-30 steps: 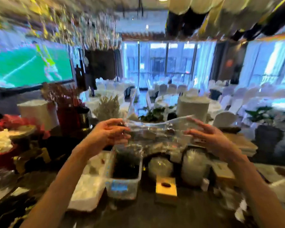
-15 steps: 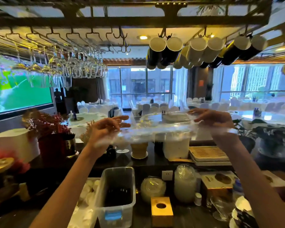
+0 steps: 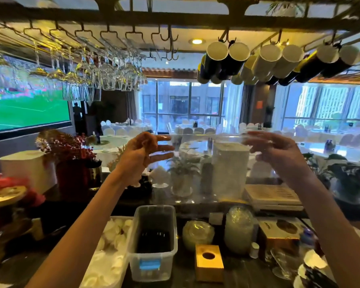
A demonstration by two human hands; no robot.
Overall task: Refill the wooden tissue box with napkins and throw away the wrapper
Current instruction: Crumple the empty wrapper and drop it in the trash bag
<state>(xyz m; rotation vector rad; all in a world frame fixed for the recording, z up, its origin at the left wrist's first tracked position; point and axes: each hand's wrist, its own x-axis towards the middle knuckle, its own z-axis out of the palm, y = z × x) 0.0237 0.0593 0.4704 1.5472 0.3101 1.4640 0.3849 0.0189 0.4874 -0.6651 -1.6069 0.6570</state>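
the clear plastic wrapper (image 3: 208,140) is stretched flat between your two raised hands, so thin and see-through that only its top edge and a faint sheen show against the dining room behind. your left hand (image 3: 140,156) pinches its left end between thumb and the upper fingers, the other fingers pointing right. your right hand (image 3: 279,150) is blurred, fingers loosely curled at the wrapper's right end; you cannot tell how firmly it grips. well below, on the dark counter (image 3: 245,275), the wooden tissue box (image 3: 209,262) stands upright with its round hole on top, and no napkin shows in the hole. just left of it sits a clear plastic bin (image 3: 154,242) with a blue label and dark contents. behind the box are a round clear lidded container (image 3: 197,235) and a taller clear stack (image 3: 239,229). overhead, stemmed glasses (image 3: 104,75) hang upside down at left and mugs (image 3: 268,61) hang at right.
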